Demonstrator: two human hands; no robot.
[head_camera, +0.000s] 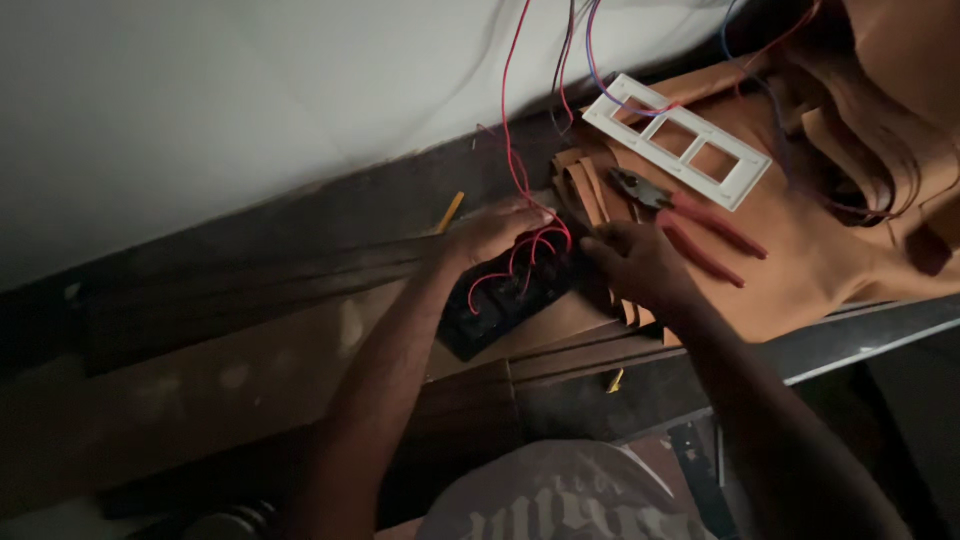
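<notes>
Black switch block under both hands, long axis slanting upper-right, left hand fingers clamped on it, right hand fingers unclear

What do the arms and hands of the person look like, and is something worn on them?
Both forearms are bare, with no sleeves showing. The left hand and the right hand wear no gloves. In the dim light no ring, watch or bracelet can be made out, and the fingers are too dark to show any detail.

A white frame with three openings lies on tan sheeting; red-handled pliers rest just beside it.
</notes>
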